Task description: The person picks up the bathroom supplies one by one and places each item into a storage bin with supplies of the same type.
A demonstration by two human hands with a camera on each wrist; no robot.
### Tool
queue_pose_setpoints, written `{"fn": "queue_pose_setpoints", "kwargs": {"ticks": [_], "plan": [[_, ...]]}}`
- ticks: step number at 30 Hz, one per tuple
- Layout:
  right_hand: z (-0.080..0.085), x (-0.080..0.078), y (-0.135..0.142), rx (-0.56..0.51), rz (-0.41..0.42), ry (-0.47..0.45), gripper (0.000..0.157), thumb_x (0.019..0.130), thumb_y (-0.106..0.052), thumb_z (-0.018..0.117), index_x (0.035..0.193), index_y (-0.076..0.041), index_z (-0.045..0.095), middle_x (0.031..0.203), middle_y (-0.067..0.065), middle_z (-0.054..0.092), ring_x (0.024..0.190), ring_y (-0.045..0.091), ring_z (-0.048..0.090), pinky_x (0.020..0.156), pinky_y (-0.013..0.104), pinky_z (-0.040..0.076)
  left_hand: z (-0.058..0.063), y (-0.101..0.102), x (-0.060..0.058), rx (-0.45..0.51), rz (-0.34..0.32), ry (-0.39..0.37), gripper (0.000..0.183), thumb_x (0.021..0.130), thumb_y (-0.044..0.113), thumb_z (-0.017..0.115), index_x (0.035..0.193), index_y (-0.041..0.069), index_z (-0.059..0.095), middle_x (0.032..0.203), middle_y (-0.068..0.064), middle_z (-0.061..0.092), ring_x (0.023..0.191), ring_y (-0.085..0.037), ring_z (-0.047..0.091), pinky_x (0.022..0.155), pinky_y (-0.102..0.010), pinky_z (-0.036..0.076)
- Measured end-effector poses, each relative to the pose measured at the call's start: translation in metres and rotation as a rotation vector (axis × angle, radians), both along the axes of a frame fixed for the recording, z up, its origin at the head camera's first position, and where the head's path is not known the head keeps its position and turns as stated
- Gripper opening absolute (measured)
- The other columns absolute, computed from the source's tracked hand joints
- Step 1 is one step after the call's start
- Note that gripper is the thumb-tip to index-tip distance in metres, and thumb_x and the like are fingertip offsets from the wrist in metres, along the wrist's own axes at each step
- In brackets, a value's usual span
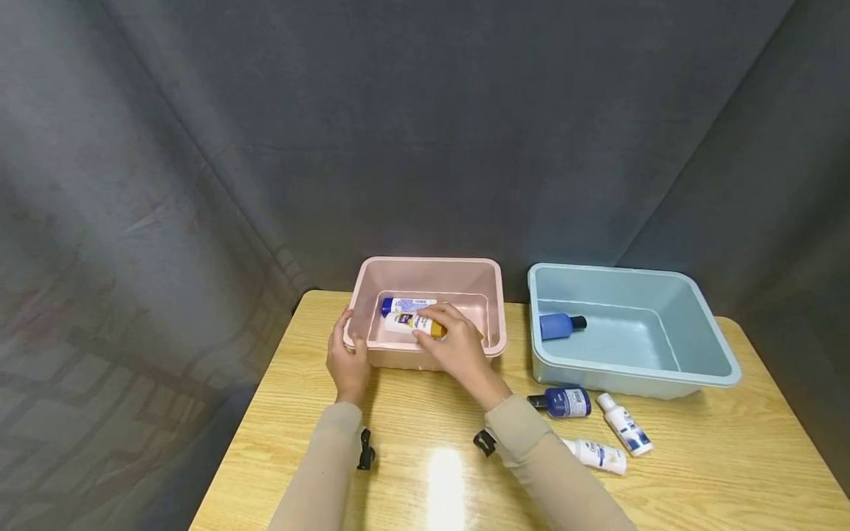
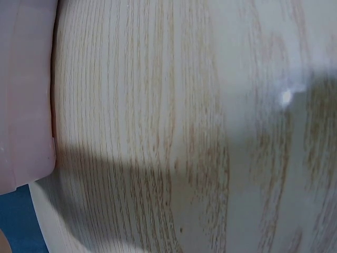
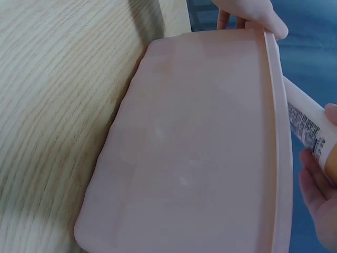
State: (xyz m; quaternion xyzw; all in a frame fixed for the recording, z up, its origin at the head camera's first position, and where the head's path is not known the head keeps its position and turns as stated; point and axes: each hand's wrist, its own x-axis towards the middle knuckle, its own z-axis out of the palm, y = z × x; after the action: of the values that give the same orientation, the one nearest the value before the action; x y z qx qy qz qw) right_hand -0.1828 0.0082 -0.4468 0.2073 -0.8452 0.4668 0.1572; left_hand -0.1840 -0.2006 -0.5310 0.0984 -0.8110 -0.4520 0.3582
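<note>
My right hand (image 1: 458, 348) holds a white bottle with an orange cap (image 1: 406, 322) over the pink bin (image 1: 434, 359), its fingers about the cap end. In the right wrist view the bottle (image 3: 308, 124) shows a barcode and sticks out past the bin's rim. My left hand (image 1: 348, 365) grips the bin's near left corner; the right wrist view shows that hand (image 3: 253, 11) at the rim. Inside the bin lies a white bottle with a blue cap (image 1: 425, 303), partly covered by the held bottle. Something orange (image 1: 479, 335) shows past my right hand, mostly hidden.
To the right stands a light blue bin (image 1: 631, 372) with a blue black-capped bottle (image 1: 556, 326) inside. In front of it lie a dark blue bottle (image 1: 569, 403), a white bottle (image 1: 627, 428) and another white bottle (image 1: 600, 456), partly behind my right sleeve. A dark curtain (image 1: 425, 147) hangs behind the table.
</note>
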Motion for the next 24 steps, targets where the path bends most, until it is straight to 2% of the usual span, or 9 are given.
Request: {"fn": "queue_pose_setpoints", "kwargs": {"ticks": [7, 14, 24], "plan": [[-0.001, -0.007, -0.003, 0.033, -0.001, -0.032, 0.038, 0.082, -0.02, 0.081, 0.117, -0.009, 0.073, 0.119, 0.005, 0.068, 0.115, 0.027, 0.062, 0.099, 0.045, 0.049, 0.0, 0.001, 0.0, -0.001, 0.002, -0.023, 0.046, 0.089, 0.008, 0.053, 0.134, 0.014, 0.059, 0.137, -0.005, 0.06, 0.128, -0.031, 0.053, 0.102, -0.051, 0.043], [-0.004, -0.013, -0.006, 0.054, 0.018, -0.047, 0.038, 0.082, -0.021, 0.081, 0.117, -0.007, 0.072, 0.121, 0.01, 0.067, 0.116, 0.03, 0.061, 0.103, 0.047, 0.045, 0.0, 0.001, 0.0, -0.001, 0.001, -0.006, 0.046, 0.088, 0.007, 0.054, 0.134, 0.013, 0.059, 0.137, -0.005, 0.06, 0.128, -0.031, 0.053, 0.102, -0.05, 0.043], [-0.008, -0.023, -0.008, 0.137, 0.03, -0.061, 0.04, 0.083, -0.021, 0.081, 0.118, -0.005, 0.072, 0.121, 0.01, 0.067, 0.112, 0.031, 0.063, 0.099, 0.046, 0.048, -0.001, 0.0, -0.001, -0.004, 0.001, -0.002, 0.046, 0.089, 0.007, 0.053, 0.134, 0.013, 0.059, 0.137, -0.005, 0.06, 0.128, -0.03, 0.053, 0.103, -0.049, 0.042]]}}
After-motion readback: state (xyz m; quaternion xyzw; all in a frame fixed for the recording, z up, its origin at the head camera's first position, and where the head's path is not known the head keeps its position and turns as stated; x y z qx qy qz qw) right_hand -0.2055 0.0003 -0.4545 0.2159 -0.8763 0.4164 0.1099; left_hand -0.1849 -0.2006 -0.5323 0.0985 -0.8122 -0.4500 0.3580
